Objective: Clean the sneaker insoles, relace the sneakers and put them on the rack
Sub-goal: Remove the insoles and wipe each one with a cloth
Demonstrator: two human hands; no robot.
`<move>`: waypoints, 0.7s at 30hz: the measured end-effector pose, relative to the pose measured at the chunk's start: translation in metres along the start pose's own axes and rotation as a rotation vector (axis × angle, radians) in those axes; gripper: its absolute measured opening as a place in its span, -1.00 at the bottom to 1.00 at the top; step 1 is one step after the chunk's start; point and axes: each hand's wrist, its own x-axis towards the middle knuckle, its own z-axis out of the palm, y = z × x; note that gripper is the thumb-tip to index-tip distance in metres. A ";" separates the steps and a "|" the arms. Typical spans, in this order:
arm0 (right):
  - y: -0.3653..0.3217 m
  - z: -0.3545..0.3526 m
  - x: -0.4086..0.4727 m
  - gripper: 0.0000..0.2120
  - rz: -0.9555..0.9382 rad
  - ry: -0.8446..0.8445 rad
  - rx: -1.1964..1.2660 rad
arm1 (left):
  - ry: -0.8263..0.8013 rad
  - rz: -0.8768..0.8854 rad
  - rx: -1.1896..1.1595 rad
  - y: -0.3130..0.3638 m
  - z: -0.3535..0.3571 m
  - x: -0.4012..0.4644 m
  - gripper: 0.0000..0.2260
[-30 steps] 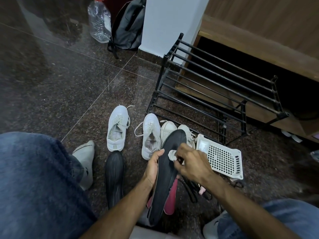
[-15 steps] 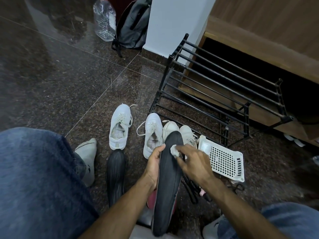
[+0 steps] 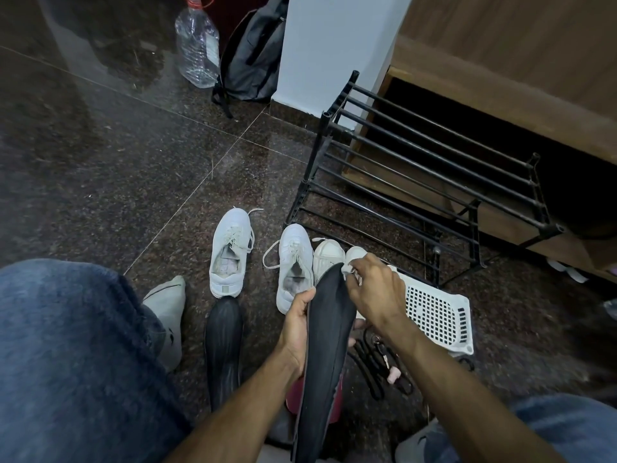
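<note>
- Insole (image 3: 329,345), long and dark, stands up on end in the near middle of the floor, its toe pointing far toward the shoes.
- A grey sock (image 3: 168,315) sits at the near left, beside the blue jeans of the person's knee.
- A second dark insole (image 3: 223,349) lies flat on the floor just right of the sock.
- Two white sneakers (image 3: 231,252) rest further off with loose laces, and a second white pair (image 3: 329,253) sits right of them, partly hidden behind the held insole.
- The left hand (image 3: 295,324) grips the left edge of the insole, thumb curled over the front.
- The right hand (image 3: 375,292) pinches a small white cloth (image 3: 347,268) against the insole's toe, fingers bent round it.
- Black laces (image 3: 377,365) lie tangled on the floor under the right forearm.
- A white plastic basket (image 3: 437,315) lies just right of that hand.
- The black metal rack (image 3: 430,182) stands at the far right.
</note>
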 end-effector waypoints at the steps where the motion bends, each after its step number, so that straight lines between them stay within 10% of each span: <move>1: -0.001 0.001 -0.006 -0.77 -0.030 -0.032 0.018 | 0.018 0.008 -0.003 0.000 0.000 -0.001 -0.51; 6: 0.002 0.008 -0.034 -0.73 -0.209 -0.122 -0.017 | 0.039 0.017 -0.016 -0.002 0.000 0.001 -0.62; 12: 0.012 0.002 -0.004 -0.77 0.035 0.016 0.056 | 0.022 -0.022 0.023 -0.005 -0.002 0.001 -0.49; 21: -0.012 0.009 -0.061 -0.75 -0.395 -0.340 -0.058 | 0.097 0.071 0.018 0.009 -0.009 0.007 -0.53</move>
